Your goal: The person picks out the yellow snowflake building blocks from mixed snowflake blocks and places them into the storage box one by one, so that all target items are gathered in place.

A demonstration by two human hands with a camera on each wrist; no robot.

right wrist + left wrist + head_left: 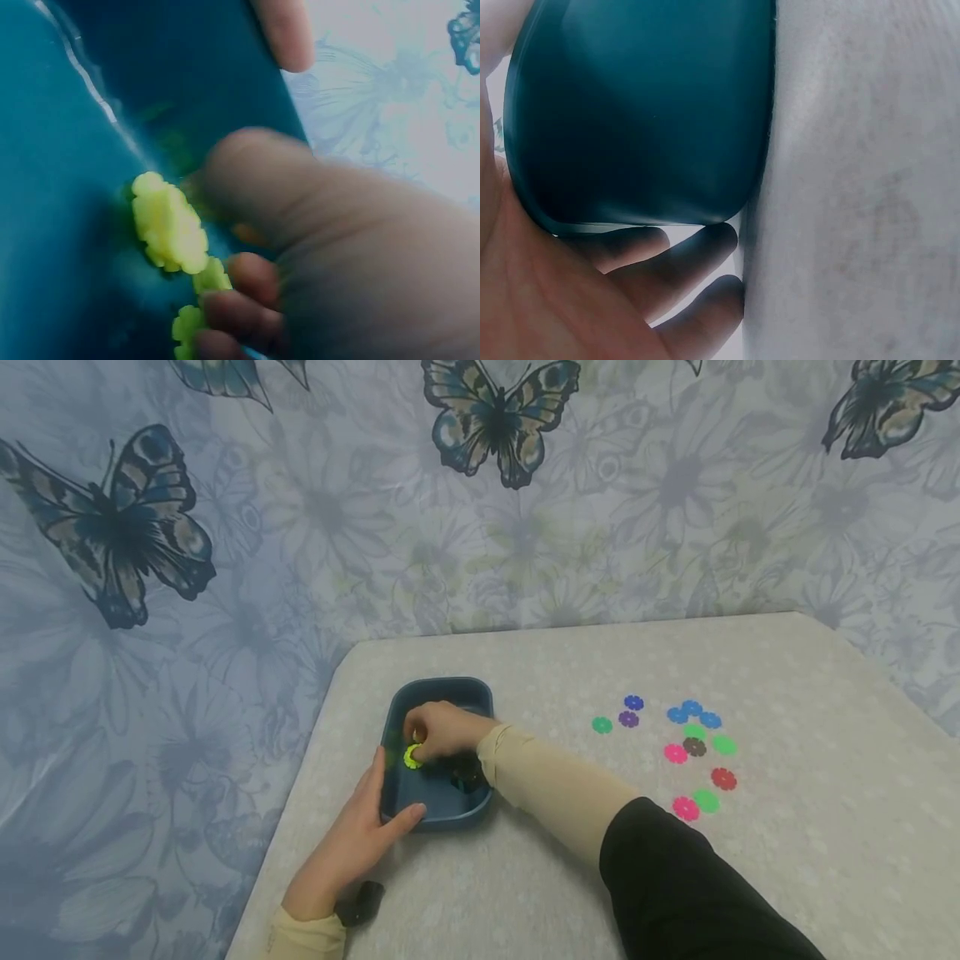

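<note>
A dark blue-green plastic tray stands on the table's left part. My left hand holds its near-left corner, thumb over the near rim, fingers along the outer left wall; the left wrist view shows those fingers against the tray. Reaching inside from the right, my right hand has curled fingers at a yellow flower-shaped disc. Up close, several yellow flower-shaped discs lie by the blurred thumb and fingertips, and I appear to pinch one. Dark pieces sit in the tray under my right wrist, partly hidden.
Right of the tray, loose flower-shaped discs lie scattered: blue, purple, green, pink, red and brown. Patterned butterfly cloth hangs behind the table. A black object is by my left wrist.
</note>
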